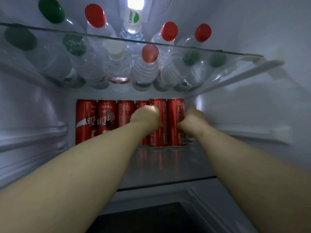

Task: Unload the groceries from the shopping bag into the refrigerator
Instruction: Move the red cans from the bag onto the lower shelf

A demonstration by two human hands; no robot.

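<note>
Several tall red cola cans stand in a row at the back of a glass refrigerator shelf (pixel 168 169). My left hand (pixel 146 117) is wrapped around one red can (pixel 159 137), second from the right. My right hand (pixel 193 119) grips the rightmost red can (pixel 175 132) from its right side. Both cans stand upright on the shelf, touching each other. The other cans (pixel 96 121) stand to the left, partly hidden by my left forearm. The shopping bag is out of view.
Above, a glass shelf (pixel 218 51) carries several clear water bottles (pixel 117 64) with red, green and white caps. White refrigerator walls close in left and right. Bare shelf lies in front of the cans. A dark drawer (pixel 151 219) sits below.
</note>
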